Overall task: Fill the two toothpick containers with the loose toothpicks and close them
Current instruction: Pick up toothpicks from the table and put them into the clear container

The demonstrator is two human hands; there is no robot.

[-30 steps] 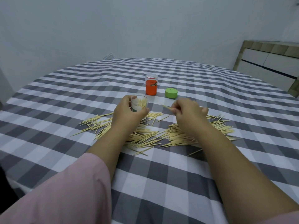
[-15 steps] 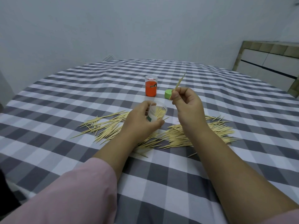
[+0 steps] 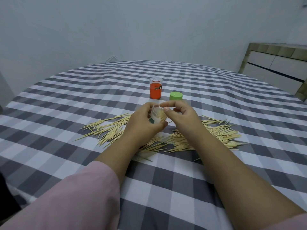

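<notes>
The small clear plastic toothpick container with a green label [image 3: 156, 116] sits tilted in the left hand [image 3: 146, 122], whose fingers and thumb curl round its wall, with its open mouth turned toward the right hand [image 3: 178, 113]. A few pale sticks already show through its side. The right hand's thumb and forefinger are pinched together right at the rim; whether a toothpick lies between them is too small to tell, though the pose suits feeding one in. To do this step well, I judge the container should be kept tilted so each stick slides down lengthways along the wall and lies parallel with the others; sticks dropped crosswise would jam the mouth and waste room. Gathering several aligned sticks at a time would go faster than single ones. The loose wooden toothpicks [image 3: 216, 133] lie scattered on the grey-and-white checked counter [image 3: 66, 100], beneath and to either side of both hands, so most of the filling looks undone. Beyond the hands stands the second container, a clear cylinder with an orange lower half [image 3: 155, 88], upright, and just to its right, beyond the right hand, the round green plastic lid [image 3: 176, 96], lying apart from both containers.
</notes>
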